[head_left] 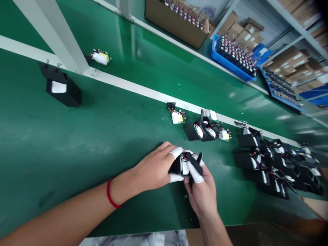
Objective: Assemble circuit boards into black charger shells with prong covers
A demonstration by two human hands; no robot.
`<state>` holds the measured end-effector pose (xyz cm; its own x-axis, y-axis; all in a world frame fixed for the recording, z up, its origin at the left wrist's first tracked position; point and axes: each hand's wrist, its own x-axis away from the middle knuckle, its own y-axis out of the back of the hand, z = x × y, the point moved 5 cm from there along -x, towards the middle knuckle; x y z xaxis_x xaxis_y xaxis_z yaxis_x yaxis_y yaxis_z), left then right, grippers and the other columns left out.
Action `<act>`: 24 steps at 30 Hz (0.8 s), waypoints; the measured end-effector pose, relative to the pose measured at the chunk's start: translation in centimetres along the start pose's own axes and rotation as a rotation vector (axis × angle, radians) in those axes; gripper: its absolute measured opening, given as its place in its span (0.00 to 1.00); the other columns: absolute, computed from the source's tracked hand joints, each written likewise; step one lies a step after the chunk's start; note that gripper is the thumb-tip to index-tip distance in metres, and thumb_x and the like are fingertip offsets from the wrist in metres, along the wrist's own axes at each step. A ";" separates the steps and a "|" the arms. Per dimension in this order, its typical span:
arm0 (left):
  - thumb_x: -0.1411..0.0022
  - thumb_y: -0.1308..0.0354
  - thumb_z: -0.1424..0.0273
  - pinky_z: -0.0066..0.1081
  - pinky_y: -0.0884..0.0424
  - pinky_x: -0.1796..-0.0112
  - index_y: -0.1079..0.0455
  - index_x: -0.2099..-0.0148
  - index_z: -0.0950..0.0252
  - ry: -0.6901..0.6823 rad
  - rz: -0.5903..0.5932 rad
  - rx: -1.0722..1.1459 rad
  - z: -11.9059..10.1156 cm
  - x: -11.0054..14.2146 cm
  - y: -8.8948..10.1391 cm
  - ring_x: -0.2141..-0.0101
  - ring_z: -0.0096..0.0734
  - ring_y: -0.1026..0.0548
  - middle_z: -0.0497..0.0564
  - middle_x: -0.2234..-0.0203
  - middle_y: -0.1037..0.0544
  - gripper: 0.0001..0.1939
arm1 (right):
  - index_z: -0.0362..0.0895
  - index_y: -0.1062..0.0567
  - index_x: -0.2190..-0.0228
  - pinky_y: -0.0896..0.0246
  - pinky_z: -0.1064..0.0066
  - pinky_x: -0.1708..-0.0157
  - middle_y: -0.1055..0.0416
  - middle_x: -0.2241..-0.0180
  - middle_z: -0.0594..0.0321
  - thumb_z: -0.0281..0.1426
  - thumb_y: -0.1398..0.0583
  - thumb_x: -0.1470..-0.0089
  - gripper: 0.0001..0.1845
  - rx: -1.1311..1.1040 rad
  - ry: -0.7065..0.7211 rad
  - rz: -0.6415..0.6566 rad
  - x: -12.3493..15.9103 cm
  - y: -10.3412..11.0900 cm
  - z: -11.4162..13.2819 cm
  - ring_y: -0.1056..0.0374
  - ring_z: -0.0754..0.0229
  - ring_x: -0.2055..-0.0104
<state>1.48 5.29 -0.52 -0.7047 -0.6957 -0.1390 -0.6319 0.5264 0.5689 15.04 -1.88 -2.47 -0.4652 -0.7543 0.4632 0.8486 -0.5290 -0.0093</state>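
Left hand [156,167] was wrapped round a blk box-shaped case [175,166], gripping it w/ wht-sheathed fingertips [176,152]; a red band [110,193] (cord-like, bit knobbly) circled that wrist. Rt hand [205,194] grasped the same case from the other side, one wht-covered finger against a round-ended dark strip [194,163]. Case was near the front edge of a glossy green tabletop [102,136], its open end showing a smooth wht block & thin red wires; whether its base touched the surface, can't tell. Beyond lay a circuit board [177,117] w/ rounded wht lump & yellow patch, near two hard-edged blk housings [192,133]. Jumbled angular units [246,160] filled the rt side; far left, a lone boxy shell [71,94] bore two metal prongs [53,64].
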 end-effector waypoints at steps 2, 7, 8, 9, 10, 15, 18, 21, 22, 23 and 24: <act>0.42 0.32 0.66 0.44 0.29 0.48 0.33 0.46 0.72 -0.003 -0.008 -0.002 0.0 0.0 0.0 0.51 0.48 0.30 0.61 0.54 0.24 0.26 | 0.45 0.21 0.66 0.52 0.83 0.87 0.35 0.80 0.70 0.43 0.27 0.60 0.21 -0.072 -0.037 -0.009 0.2 0.3 0.1 0.46 0.72 0.82; 0.43 0.31 0.68 0.43 0.30 0.47 0.33 0.45 0.73 -0.008 -0.009 -0.007 0.0 0.1 -0.2 0.50 0.48 0.31 0.61 0.53 0.24 0.27 | 0.45 0.21 0.66 0.54 0.84 0.87 0.35 0.79 0.71 0.41 0.25 0.63 0.22 -0.041 0.017 0.027 0.4 -0.4 0.4 0.50 0.73 0.82; 0.43 0.31 0.68 0.42 0.30 0.47 0.33 0.45 0.72 -0.010 -0.003 -0.008 0.0 0.1 -0.2 0.50 0.47 0.31 0.60 0.53 0.25 0.27 | 0.45 0.21 0.65 0.55 0.83 0.87 0.34 0.79 0.71 0.41 0.25 0.62 0.22 -0.029 0.033 0.035 0.4 -0.6 0.4 0.50 0.74 0.82; 0.43 0.31 0.68 0.42 0.30 0.47 0.33 0.45 0.72 -0.013 -0.001 -0.008 0.0 0.1 -0.2 0.50 0.47 0.31 0.60 0.53 0.25 0.26 | 0.45 0.21 0.65 0.54 0.83 0.86 0.33 0.78 0.71 0.41 0.26 0.61 0.22 -0.022 0.044 0.035 0.3 -0.7 0.3 0.50 0.74 0.82; 0.43 0.31 0.68 0.42 0.30 0.47 0.33 0.45 0.71 -0.014 -0.001 -0.007 0.0 0.1 -0.2 0.50 0.47 0.31 0.60 0.53 0.25 0.26 | 0.45 0.21 0.64 0.53 0.83 0.86 0.32 0.77 0.70 0.41 0.26 0.61 0.22 -0.019 0.048 0.028 0.3 -0.7 0.2 0.49 0.74 0.82; 0.42 0.32 0.67 0.44 0.30 0.47 0.33 0.47 0.68 0.001 -0.005 -0.010 0.2 0.2 -0.2 0.49 0.48 0.31 0.59 0.52 0.25 0.23 | 0.45 0.22 0.66 0.55 0.81 0.87 0.31 0.78 0.69 0.44 0.26 0.62 0.23 -0.032 0.024 0.006 0.1 0.0 -0.3 0.50 0.72 0.84; 0.41 0.33 0.68 0.44 0.29 0.48 0.32 0.49 0.68 -0.006 -0.007 -0.001 0.1 0.2 -0.1 0.50 0.48 0.30 0.59 0.53 0.24 0.20 | 0.45 0.22 0.65 0.55 0.81 0.86 0.30 0.76 0.68 0.44 0.28 0.59 0.22 -0.006 0.056 0.016 -0.1 0.2 -0.5 0.50 0.73 0.83; 0.41 0.33 0.68 0.44 0.29 0.48 0.31 0.49 0.67 -0.012 -0.015 0.018 0.0 0.2 -0.1 0.50 0.47 0.30 0.59 0.52 0.24 0.20 | 0.45 0.22 0.62 0.51 0.81 0.84 0.29 0.72 0.66 0.43 0.29 0.55 0.21 0.029 0.090 0.016 -0.3 -0.2 -0.3 0.47 0.72 0.80; 0.41 0.33 0.67 0.45 0.30 0.48 0.32 0.48 0.66 -0.010 -0.019 0.020 0.0 0.2 -0.1 0.50 0.47 0.30 0.58 0.52 0.24 0.20 | 0.45 0.23 0.61 0.50 0.80 0.84 0.29 0.72 0.66 0.42 0.29 0.55 0.21 0.032 0.091 0.019 -0.3 -0.4 -0.3 0.46 0.71 0.80; 0.41 0.33 0.67 0.45 0.30 0.48 0.32 0.48 0.66 -0.006 -0.021 0.019 0.0 0.2 -0.1 0.50 0.47 0.30 0.58 0.52 0.24 0.21 | 0.46 0.23 0.61 0.51 0.80 0.84 0.30 0.74 0.67 0.42 0.28 0.56 0.22 0.029 0.084 0.023 -0.3 -0.5 -0.2 0.46 0.71 0.80; 0.41 0.33 0.66 0.45 0.30 0.48 0.32 0.47 0.65 0.001 -0.023 0.014 0.1 0.2 -0.1 0.50 0.47 0.30 0.57 0.52 0.24 0.22 | 0.45 0.23 0.62 0.53 0.81 0.85 0.32 0.76 0.69 0.42 0.28 0.57 0.22 0.020 0.070 0.031 -0.2 -0.5 -0.1 0.48 0.71 0.81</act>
<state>1.37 5.15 -0.67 -0.6894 -0.7083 -0.1514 -0.6525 0.5167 0.5543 14.73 -1.47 -2.65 -0.4548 -0.7958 0.3997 0.8671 -0.4980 -0.0049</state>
